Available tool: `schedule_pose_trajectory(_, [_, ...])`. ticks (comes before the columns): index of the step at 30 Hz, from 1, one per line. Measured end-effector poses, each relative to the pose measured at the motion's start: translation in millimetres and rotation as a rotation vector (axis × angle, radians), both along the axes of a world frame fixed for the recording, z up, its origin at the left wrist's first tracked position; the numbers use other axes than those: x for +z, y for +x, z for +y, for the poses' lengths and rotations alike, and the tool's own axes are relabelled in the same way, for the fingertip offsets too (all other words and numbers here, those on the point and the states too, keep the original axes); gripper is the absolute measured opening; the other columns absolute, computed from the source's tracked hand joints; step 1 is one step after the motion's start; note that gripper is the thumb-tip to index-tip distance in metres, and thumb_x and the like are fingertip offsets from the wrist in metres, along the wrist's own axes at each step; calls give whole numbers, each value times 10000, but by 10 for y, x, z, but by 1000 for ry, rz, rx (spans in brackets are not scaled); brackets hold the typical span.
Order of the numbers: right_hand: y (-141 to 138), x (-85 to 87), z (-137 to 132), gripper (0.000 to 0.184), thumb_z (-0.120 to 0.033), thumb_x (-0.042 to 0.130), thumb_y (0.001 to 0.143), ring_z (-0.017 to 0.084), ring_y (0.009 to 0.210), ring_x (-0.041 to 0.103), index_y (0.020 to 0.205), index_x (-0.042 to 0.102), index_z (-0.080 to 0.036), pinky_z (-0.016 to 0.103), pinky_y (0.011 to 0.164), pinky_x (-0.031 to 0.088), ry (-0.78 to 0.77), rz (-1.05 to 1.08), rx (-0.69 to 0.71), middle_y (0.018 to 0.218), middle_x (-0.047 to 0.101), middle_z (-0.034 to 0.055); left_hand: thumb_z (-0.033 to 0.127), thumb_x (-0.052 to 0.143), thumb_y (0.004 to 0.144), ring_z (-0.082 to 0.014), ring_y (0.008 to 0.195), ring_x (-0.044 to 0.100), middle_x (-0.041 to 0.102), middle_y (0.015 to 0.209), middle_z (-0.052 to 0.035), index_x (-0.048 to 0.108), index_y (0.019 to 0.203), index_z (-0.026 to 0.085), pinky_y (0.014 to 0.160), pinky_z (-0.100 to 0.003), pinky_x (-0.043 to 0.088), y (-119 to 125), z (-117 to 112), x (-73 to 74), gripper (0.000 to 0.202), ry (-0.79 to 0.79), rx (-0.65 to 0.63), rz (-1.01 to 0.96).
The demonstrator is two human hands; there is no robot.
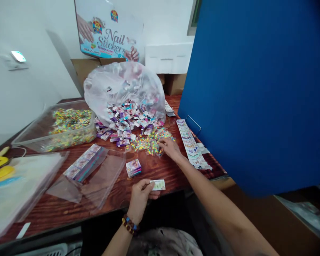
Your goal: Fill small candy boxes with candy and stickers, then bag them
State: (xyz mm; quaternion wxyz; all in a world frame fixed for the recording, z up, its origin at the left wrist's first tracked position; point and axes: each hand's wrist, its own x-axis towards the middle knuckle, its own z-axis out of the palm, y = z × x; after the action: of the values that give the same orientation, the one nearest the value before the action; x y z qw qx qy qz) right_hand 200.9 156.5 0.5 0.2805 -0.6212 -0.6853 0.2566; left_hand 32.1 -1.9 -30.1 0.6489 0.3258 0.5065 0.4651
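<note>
My left hand [142, 193], wearing a beaded bracelet, is closed on a small nail sticker card [159, 185] near the table's front edge. The thumb presses on the card's left end. My right hand [171, 148] reaches to the right side of a pile of small colourful candy packets [146, 144], its fingers curled together at the pile. Whatever lies between those fingertips is too small to make out. Just beyond my left hand stands a short stack of small printed boxes [133, 168]. Many more small boxes [125, 122] spill from a large clear plastic bag [117, 81].
At left stands a clear bin [26, 138] of colourful packets. Filled box rows [85, 161] lie on a clear bag [106, 177]. Plastic sleeves [29, 188] and yellow-handled scissors [1, 169] are front left. Sticker strips [190, 144] lie right, beside a tall blue panel [250, 89].
</note>
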Motion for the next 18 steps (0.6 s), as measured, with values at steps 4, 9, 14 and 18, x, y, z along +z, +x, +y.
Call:
schedule_pose_trajectory(4, [-166,-52,304,219,-377,604,806,246,1086,538,934,659,-208,310,867,382,8,-115,-23,1135,642,82,496,796,540,-166,552,675,706,681,-29,619,734,133,508,-243,547,-12,15,-32,448,-20,-6,-34])
schedule_pose_trajectory(9, [-204,-119,323,50,-247,631,741,212,867,598,718,641,-205,275,729,386,5,-116,-11,848,684,43,529,795,526,-161,523,666,694,639,-31,604,712,131,477,-228,527,-8,51,-61,479,-50,-11,-55])
schedule_pose_trajectory(14, [-50,-140,228,140,-299,547,778,151,612,553,674,573,-209,241,594,383,4,62,9,602,592,-22,499,798,550,-165,567,681,705,709,-36,602,743,134,501,-230,535,-10,51,-52,458,-43,22,-114])
schedule_pose_trajectory(18, [14,-122,-90,230,-394,502,787,140,545,525,650,497,-209,245,572,415,-32,239,75,559,536,-33,474,795,578,-184,624,702,705,758,-39,589,784,138,557,-253,565,24,76,-14,445,-37,79,-160])
